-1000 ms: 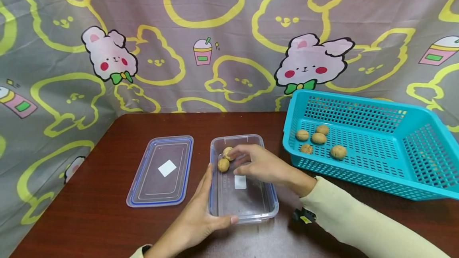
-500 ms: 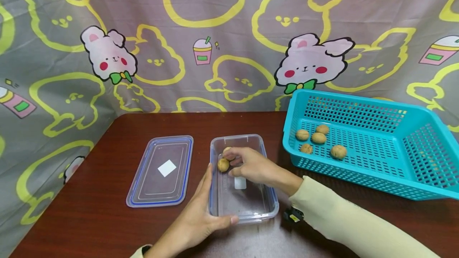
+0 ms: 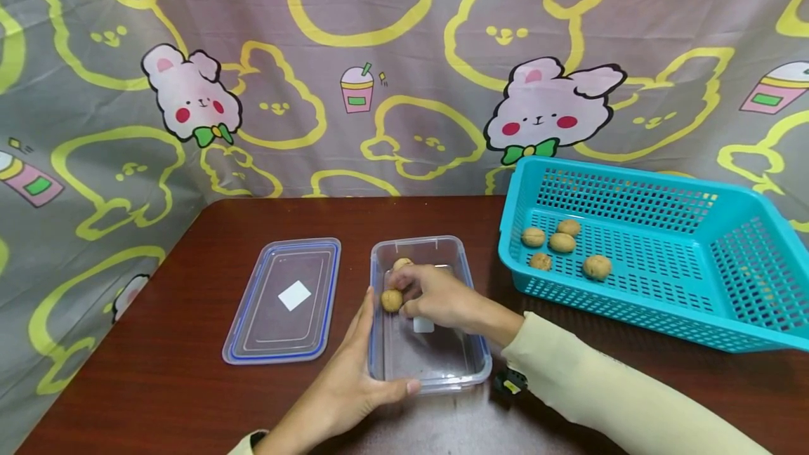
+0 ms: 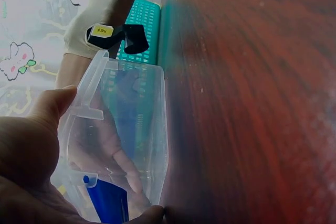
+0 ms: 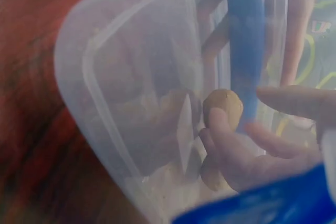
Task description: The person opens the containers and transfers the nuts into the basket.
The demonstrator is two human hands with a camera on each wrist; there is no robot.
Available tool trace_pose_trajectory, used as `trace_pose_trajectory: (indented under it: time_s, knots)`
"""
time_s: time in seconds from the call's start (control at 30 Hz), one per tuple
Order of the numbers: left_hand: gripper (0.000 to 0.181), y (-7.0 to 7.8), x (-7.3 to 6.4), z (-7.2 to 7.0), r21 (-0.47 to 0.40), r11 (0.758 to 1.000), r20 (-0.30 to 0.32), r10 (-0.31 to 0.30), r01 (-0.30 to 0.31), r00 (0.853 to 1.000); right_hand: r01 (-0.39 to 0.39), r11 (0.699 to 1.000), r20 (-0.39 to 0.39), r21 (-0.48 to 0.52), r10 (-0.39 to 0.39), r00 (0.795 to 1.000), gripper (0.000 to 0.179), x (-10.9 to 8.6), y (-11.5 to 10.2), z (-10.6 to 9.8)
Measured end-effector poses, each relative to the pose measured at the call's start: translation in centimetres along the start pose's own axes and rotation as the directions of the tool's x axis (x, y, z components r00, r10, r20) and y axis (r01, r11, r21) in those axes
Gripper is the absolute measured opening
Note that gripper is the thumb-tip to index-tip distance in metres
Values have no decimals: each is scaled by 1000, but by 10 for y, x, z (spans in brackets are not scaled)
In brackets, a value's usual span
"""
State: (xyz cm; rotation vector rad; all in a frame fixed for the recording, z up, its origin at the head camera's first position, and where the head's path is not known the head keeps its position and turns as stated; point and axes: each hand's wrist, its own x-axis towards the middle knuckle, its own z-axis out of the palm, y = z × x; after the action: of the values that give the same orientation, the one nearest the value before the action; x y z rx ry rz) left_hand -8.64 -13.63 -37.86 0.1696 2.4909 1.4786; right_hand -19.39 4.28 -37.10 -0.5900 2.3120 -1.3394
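A clear plastic food container (image 3: 430, 364) stands on the table with walnuts at its far left. My left hand (image 3: 347, 385) holds its near left corner, fingers along the side and thumb at the near rim; the left wrist view shows the thumb (image 4: 50, 108) at the rim. Inside the container, my right hand (image 3: 442, 297) has loosely bent fingers among the walnuts. One fingertip touches a walnut (image 5: 226, 106) in the right wrist view, with the thumb apart from it. In the head view, one walnut (image 3: 392, 300) lies nearer me; another (image 3: 402, 263) is partly hidden behind the fingers.
A turquoise perforated basket (image 3: 632, 300) on the right holds several walnuts (image 3: 562, 242). To the left, the clear lid (image 3: 284, 328) with a blue seal lies flat on the brown table (image 3: 158, 364). A patterned curtain (image 3: 404, 41) hangs behind the table.
My right hand has moved left and slightly toward me inside the container. The nearer walnut has shifted a little toward me, apart from the other. My left hand has stayed in place.
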Motion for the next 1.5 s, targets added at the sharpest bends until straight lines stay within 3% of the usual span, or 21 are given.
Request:
trace_pose_trajectory:
  time_s: [0.33, 0.53, 0.83, 1.17, 1.5]
  knots:
    - [139, 0, 0, 0, 12, 1000, -2, -12, 12, 1000, -14, 999, 16, 47, 14, 1000, 40, 0, 1, 3]
    - [139, 1, 0, -1, 19, 1000, 0, -15, 15, 1000, -56, 989, 38, 134, 51, 998, 42, 1, 1, 3]
    - [139, 0, 0, -1, 11, 1000, 0, 2, -2, 1000, -108, 925, 121, 364, 68, 990, 45, 2, 3, 8]
    - [139, 0, 0, 0, 9, 1000, -2, 13, -13, 1000, -114, 902, 172, 416, 45, 984, 40, 1, 3, 6]
    - [139, -1, 0, -1, 10, 1000, 0, 8, -8, 1000, -77, 899, 149, 431, 13, 989, 32, -4, 1, -2]
